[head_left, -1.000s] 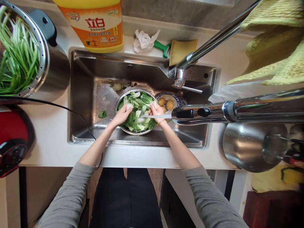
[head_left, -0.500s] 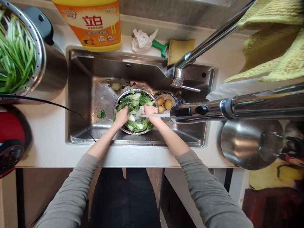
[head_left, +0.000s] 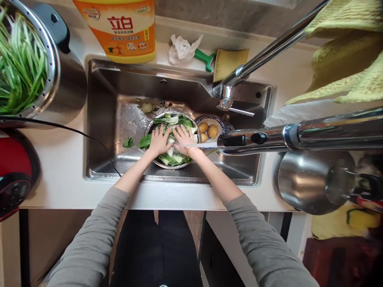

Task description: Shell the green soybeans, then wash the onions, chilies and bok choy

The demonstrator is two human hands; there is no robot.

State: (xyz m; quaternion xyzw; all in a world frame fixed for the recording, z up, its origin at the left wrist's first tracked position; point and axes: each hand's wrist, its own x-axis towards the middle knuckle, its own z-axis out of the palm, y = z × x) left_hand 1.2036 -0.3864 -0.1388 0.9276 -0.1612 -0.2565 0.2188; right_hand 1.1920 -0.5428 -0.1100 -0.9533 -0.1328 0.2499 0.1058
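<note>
Leafy bok choy (head_left: 170,159) fills a round metal bowl (head_left: 196,124) standing in the sink. My left hand (head_left: 159,140) lies flat on the greens at the bowl's left side, fingers spread. Beside it my right hand (head_left: 182,139) also rests palm-down on the leaves, its fingers apart. Water runs from the tap spout (head_left: 236,142) past my right wrist into the bowl. One bok choy leaf (head_left: 145,141) hangs over the left rim. Against the bowl's right side stands a patterned plate (head_left: 220,126) with potatoes (head_left: 212,131) on it.
Around the bowl is the steel sink (head_left: 103,119), with a loose leaf (head_left: 128,142) and scraps in it. A pot of green stalks (head_left: 24,67), a detergent jug (head_left: 125,36), a green peeler (head_left: 205,59), a sponge (head_left: 229,63) and a metal bowl (head_left: 311,181) stand around it. A black cord (head_left: 68,130) crosses the left edge.
Both hands have gone from curled in the greens to spread flat on top of them. A leaf now sticks out over the bowl's left rim.
</note>
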